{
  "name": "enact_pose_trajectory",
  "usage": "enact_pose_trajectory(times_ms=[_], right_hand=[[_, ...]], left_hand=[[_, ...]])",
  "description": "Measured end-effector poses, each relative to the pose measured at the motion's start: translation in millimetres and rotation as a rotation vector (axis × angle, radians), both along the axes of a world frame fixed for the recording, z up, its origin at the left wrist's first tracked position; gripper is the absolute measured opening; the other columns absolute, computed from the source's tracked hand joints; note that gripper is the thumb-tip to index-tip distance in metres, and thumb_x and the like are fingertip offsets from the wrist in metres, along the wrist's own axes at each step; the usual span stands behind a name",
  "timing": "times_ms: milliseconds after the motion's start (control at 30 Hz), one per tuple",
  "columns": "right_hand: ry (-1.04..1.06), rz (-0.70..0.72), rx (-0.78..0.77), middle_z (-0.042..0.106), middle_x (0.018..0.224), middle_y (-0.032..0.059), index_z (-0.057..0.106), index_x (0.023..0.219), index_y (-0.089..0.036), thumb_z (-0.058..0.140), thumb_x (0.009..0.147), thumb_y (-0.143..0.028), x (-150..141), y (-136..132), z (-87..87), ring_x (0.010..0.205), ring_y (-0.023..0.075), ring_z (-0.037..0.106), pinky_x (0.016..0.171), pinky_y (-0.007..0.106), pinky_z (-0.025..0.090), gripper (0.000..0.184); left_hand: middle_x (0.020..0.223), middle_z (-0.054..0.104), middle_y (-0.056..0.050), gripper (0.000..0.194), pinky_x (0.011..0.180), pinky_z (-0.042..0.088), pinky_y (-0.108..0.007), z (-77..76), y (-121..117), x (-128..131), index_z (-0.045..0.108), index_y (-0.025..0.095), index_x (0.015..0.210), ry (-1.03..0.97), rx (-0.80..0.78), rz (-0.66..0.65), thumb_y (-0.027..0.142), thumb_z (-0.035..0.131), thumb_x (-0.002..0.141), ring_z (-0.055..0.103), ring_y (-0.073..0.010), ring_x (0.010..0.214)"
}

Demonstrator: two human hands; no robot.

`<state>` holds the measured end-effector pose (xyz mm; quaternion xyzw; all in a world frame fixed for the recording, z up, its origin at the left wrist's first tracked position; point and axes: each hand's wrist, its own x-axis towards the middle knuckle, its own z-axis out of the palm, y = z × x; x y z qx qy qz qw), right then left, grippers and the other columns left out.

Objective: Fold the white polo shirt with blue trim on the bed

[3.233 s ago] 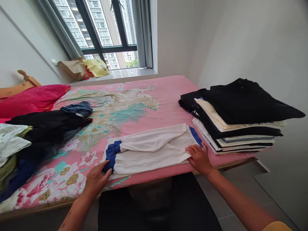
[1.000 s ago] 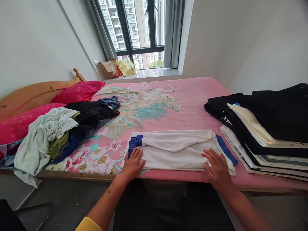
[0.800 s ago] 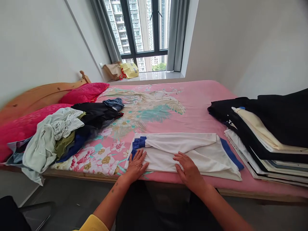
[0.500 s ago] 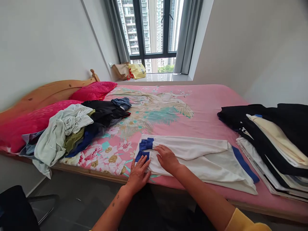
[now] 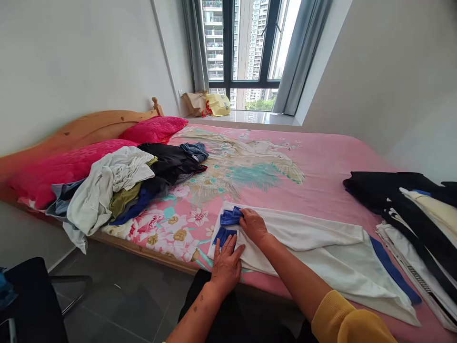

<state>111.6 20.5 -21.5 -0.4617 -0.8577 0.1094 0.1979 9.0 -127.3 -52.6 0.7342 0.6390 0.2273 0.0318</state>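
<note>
A white long-sleeved top (image 5: 321, 226) lies folded lengthwise along the front of the bed. Two blue ribbed cuffs are at its left end, and a blue band (image 5: 394, 269) edges its right end. My left hand (image 5: 226, 262) rests on the lower cuff (image 5: 224, 234), its fingers spread. At the upper cuff (image 5: 231, 216), the fingers of my right hand (image 5: 254, 226) are bent and closed on the edge, and the cuff is a little bunched. Part of the sleeves is hidden under my hands and right forearm.
A loose heap of clothes (image 5: 107, 183) lies at the left against red pillows (image 5: 153, 127). Stacked folded clothes (image 5: 417, 209) stand at the right. Below the bed edge, a black chair (image 5: 32, 290) is at the lower left. Bags (image 5: 218, 105) sit on the windowsill.
The view has turned left, so things appear farther right. My right hand has moved onto the upper cuff, which is now more bunched. The left hand stays at the lower cuff.
</note>
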Motion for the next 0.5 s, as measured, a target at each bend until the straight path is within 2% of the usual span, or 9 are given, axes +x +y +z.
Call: enact_pose_trajectory(times_ms=[100, 233, 300, 433, 500], right_hand=[[0.017, 0.031, 0.019, 0.056, 0.121, 0.0079, 0.051, 0.123, -0.018, 0.037, 0.091, -0.02, -2, -4, -4.0, 0.111, 0.0174, 0.049, 0.097, 0.029, 0.037, 0.035], [-0.026, 0.103, 0.009, 0.056, 0.123, 0.0079, 0.058, 0.116, -0.018, 0.045, 0.085, -0.012, -6, -14, -22.2, 0.117, 0.0183, 0.047, 0.102, 0.031, 0.034, 0.034], [-0.042, 0.099, 0.011, 0.055, 0.125, 0.0089, 0.059, 0.116, -0.017, 0.047, 0.084, -0.011, -8, -15, -26.0, 0.119, 0.0202, 0.046, 0.103, 0.033, 0.033, 0.034], [-0.039, 0.045, 0.019, 0.06, 0.116, 0.0086, 0.059, 0.115, -0.019, 0.047, 0.088, -0.02, -13, -10, -13.4, 0.108, 0.0218, 0.054, 0.094, 0.035, 0.041, 0.03], [-0.02, 0.01, 0.031, 0.06, 0.118, 0.0077, 0.055, 0.121, -0.019, 0.041, 0.092, -0.024, -16, -10, -5.7, 0.107, 0.0202, 0.054, 0.094, 0.034, 0.04, 0.032]], left_hand=[[0.143, 0.039, -0.006, 0.054, 0.111, 0.015, -0.056, -1.0, -1, 0, 0.054, 0.029, 0.123, -0.001, 0.024, 0.011, 0.007, 0.046, 0.074, 0.03, -0.0247, 0.134], [0.143, 0.039, -0.006, 0.058, 0.111, 0.016, -0.055, -1.0, -1, -1, 0.05, 0.029, 0.127, 0.005, 0.019, -0.002, 0.007, 0.046, 0.074, 0.03, -0.0249, 0.134], [0.143, 0.038, -0.006, 0.058, 0.111, 0.016, -0.054, -1.1, -2, -1, 0.05, 0.029, 0.127, 0.008, 0.021, -0.004, 0.008, 0.046, 0.074, 0.03, -0.0245, 0.134], [0.143, 0.039, -0.006, 0.055, 0.111, 0.017, -0.054, -1.5, -3, 0, 0.052, 0.03, 0.125, 0.002, 0.029, 0.01, 0.008, 0.046, 0.074, 0.031, -0.0244, 0.134], [0.143, 0.039, -0.005, 0.055, 0.111, 0.017, -0.054, -1.9, -3, 0, 0.052, 0.03, 0.125, -0.003, 0.024, 0.009, 0.008, 0.046, 0.074, 0.03, -0.0239, 0.134]])
